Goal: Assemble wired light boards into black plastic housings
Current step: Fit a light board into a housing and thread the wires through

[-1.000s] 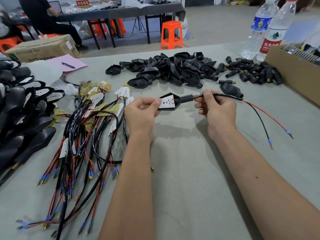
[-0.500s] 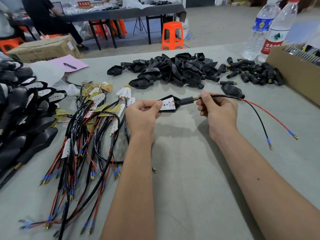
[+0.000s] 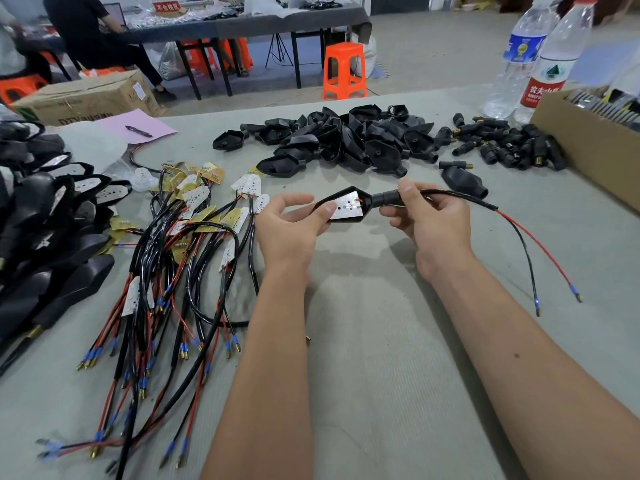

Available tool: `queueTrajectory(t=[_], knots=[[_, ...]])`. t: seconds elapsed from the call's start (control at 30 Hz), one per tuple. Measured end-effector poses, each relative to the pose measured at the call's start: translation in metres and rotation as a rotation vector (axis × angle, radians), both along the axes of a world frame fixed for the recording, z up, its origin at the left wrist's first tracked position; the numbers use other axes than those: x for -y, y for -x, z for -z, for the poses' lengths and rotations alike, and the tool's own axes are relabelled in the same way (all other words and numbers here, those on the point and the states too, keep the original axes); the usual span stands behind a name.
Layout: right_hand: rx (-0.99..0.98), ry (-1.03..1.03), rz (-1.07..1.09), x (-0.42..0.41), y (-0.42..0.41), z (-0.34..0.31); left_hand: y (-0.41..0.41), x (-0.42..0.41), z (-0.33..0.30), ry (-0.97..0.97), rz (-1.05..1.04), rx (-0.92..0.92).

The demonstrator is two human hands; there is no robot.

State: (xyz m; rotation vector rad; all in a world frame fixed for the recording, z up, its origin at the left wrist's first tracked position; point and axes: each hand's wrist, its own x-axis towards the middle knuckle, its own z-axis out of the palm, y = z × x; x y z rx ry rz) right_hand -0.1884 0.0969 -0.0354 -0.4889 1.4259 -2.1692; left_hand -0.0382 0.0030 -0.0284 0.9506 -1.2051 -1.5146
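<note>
A black plastic housing [image 3: 365,199] with a white light board [image 3: 347,210] seated in it is held above the table between both hands. My left hand [image 3: 291,230] grips the housing's pointed end, thumb on the board. My right hand [image 3: 429,223] pinches the black stem and cable where they leave the housing. The cable's red and black wires [image 3: 533,244] trail right onto the table. Empty housings [image 3: 346,140] lie piled behind. Wired light boards [image 3: 187,230] lie heaped at the left.
Finished black assemblies [image 3: 38,230] are stacked at the far left. Small black connectors [image 3: 509,147] lie at the back right beside a cardboard box [image 3: 588,150] and two water bottles [image 3: 540,57]. One stem piece [image 3: 462,180] lies just behind my right hand. A pink sheet with a pen [image 3: 138,129] lies back left.
My right hand has slid left along the cable onto the stem next to the housing. The left hand keeps its hold.
</note>
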Motion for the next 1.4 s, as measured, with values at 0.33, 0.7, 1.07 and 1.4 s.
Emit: queueTrajectory(t=[0.33,0.7,1.07,1.4], knots=[[0.047,-0.002,0.009,-0.002,0.004,-0.001,-0.006,0.0,-0.002,-0.115,0.167,-0.047],[0.081,0.022,-0.006,-0.004,0.005,-0.001,-0.009,0.0,-0.002,-0.103,0.119,-0.063],[0.012,-0.082,-0.033,-0.004,0.008,0.001,-0.012,0.005,0.002,-0.085,0.093,-0.044],[-1.017,-0.41,0.302,-0.007,-0.015,-0.005,-0.006,0.011,0.009,0.162,-0.004,0.166]])
